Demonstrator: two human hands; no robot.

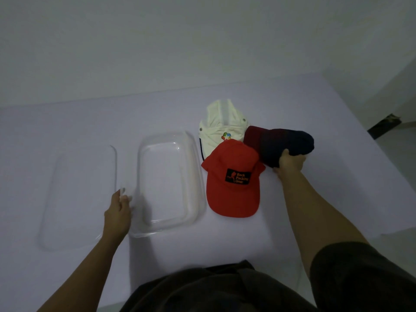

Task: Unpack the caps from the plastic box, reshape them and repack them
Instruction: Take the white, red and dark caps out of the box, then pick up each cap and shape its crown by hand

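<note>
A clear plastic box [198, 176] stands empty in the middle of the table. My left hand [118, 210] grips its near left rim. To the right of the box lies a red cap [231, 197] with a black patch, its brim toward me. Behind it lies a white cap [219, 124] with a coloured logo, partly under the red one. Further right is a dark navy and maroon cap [279, 140], with my right hand [290, 163] closed on its near edge.
The clear lid [78, 194] lies flat to the left of the box. A pale cloth covers the table [292, 100], whose right edge drops to a dark floor. My dark clothing fills the bottom of the view.
</note>
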